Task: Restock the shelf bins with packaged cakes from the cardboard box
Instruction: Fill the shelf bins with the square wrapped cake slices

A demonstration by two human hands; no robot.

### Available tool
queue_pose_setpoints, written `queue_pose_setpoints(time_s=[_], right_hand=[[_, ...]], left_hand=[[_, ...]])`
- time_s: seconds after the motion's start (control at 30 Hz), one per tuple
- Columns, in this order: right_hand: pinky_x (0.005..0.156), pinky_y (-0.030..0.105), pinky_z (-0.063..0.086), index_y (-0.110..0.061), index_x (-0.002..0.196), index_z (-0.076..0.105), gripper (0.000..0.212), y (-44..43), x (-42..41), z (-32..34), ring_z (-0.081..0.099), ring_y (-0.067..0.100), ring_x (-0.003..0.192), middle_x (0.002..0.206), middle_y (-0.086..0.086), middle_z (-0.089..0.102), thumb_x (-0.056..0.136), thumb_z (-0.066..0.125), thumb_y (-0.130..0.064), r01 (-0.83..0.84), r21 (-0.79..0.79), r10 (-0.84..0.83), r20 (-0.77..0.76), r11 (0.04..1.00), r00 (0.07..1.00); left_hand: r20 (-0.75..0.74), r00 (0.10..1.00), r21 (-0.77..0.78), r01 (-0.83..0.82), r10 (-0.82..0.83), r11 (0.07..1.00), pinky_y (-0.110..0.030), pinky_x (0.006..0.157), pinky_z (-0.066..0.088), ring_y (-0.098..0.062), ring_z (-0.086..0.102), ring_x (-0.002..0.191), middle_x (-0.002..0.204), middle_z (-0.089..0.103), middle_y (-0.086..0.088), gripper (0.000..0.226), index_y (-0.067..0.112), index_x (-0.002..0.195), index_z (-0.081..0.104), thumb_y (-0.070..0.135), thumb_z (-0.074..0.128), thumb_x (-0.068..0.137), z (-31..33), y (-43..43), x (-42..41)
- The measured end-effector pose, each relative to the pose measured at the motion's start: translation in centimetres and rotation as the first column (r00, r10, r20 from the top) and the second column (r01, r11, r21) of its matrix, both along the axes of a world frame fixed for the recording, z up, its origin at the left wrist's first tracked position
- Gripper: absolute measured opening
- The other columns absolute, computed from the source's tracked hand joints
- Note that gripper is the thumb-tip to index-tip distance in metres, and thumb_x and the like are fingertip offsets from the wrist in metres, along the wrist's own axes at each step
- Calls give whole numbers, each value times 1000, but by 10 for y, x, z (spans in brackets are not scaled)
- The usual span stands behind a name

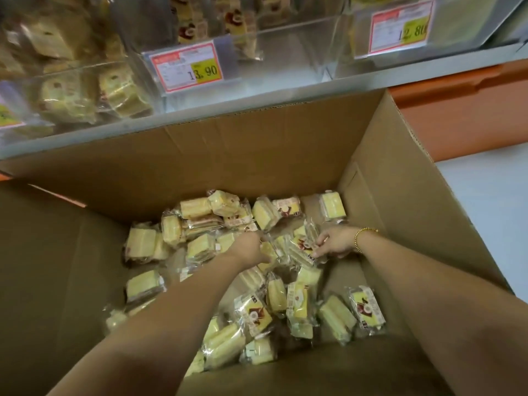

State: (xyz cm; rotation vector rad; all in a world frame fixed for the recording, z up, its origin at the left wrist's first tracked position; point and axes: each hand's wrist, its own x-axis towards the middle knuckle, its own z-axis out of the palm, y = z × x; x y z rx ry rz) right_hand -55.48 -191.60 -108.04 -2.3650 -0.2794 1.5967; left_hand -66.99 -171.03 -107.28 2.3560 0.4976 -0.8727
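The cakes are small pale yellow sponge blocks, each sealed in its own clear crinkly wrapper. Some lie label-up and show a red and white printed front. They're all loose in the bottom of one big open cardboard box, which sits right under the shelf edge. I count somewhere around thirty, but they're heaped on each other, so I can't give an exact number.

Both hands are down in the middle of the pile, close together. The left hand has its fingers curled around a pale cake. The right hand is pinching a label-up cake by the wrapper with its thumb and fingertips. There's one gold bead bracelet on the right wrist.

Up top there are three clear plastic bins side by side. The left one is full of wrapped cakes. The middle one has some at the back and a bare front. The right one is mostly cut off. There are two readable price tags, 13.90 and 12.80, plus a sliver of a third at the left edge.
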Motion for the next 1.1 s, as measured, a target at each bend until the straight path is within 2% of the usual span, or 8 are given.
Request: queue_pose_setpoints(time_s=[0.23, 0.4, 0.5, 0.57, 0.63, 0.77, 0.97, 1.1], right_hand=[[69, 23, 44, -9, 120, 57, 69, -10, -23, -29, 55, 14, 84, 108, 3, 63, 67, 84, -43, 205, 112, -199, -62, 972, 978], [62, 24, 39, -14, 75, 56, 38, -1, -32, -22, 52, 15, 79, 80, -1, 55, 74, 78, -45, 179, 88, -177, -29, 980, 984], [72, 18, 48, -8, 108, 66, 42, 0, -27, -7, 57, 13, 106, 114, 2, 63, 78, 77, -35, 457, 205, -436, -143, 865, 889], [81, 20, 50, -7, 120, 62, 49, 0, -19, 17, 52, 14, 120, 127, 3, 58, 77, 78, -26, 577, 287, -517, -261, 764, 815], [84, 23, 51, -8, 115, 63, 50, 4, -14, 50, 53, 15, 119, 126, 3, 59, 71, 78, -26, 645, 382, -532, -366, 662, 763], [93, 33, 53, -5, 112, 63, 30, 18, -20, 116, 62, 23, 105, 114, 13, 66, 83, 66, -15, 817, 470, -526, -626, 335, 576], [72, 35, 58, -11, 112, 62, 36, 49, -69, 211, 67, 20, 79, 79, 6, 71, 78, 66, -22, 790, 604, -392, -704, 108, 592], [79, 38, 58, -8, 112, 62, 50, 57, -98, 253, 67, 23, 85, 87, 12, 70, 68, 77, -25, 745, 666, -393, -683, 9, 616]], left_hand=[[-55, 996, 94, -67, 73, 993, -32, 82, 55, -23, 63, 102, 115, 62, -9, 103, 13, 149, 19, 40, 82, 72, -41, -34, -5], [73, 984, 43, -166, 163, 985, -21, 60, 54, -14, 62, 80, 90, 58, 2, 74, 11, 141, 35, 20, 75, 79, -39, -34, -17], [127, 945, -138, -284, 302, 949, -13, 57, 50, -10, 57, 83, 116, 51, -2, 69, 13, 138, 40, 17, 76, 79, -14, -20, -22], [16, 864, -445, -444, 503, 777, -17, 68, 55, -16, 66, 85, 117, 60, -7, 68, 10, 136, 43, 12, 76, 77, 12, -4, -20], [-233, 778, -717, -543, 583, 437, -40, 88, 56, -27, 69, 99, 116, 66, -14, 72, 6, 137, 42, 10, 76, 75, 46, 16, -19], [-336, 739, -894, -446, 583, 51, -48, 86, 54, -36, 59, 117, 133, 53, -27, 95, 0, 135, 40, 8, 92, 56, 111, 47, -30], [-209, 772, -960, -280, 600, 25, -39, 66, 59, -27, 72, 88, 100, 71, -18, 67, 4, 93, 75, 11, 99, 31, 190, 65, -60], [-156, 749, -974, -225, 644, 26, -36, 67, 59, -29, 71, 94, 108, 70, -18, 55, 5, 111, 68, 13, 87, 60, 232, 66, -76]])
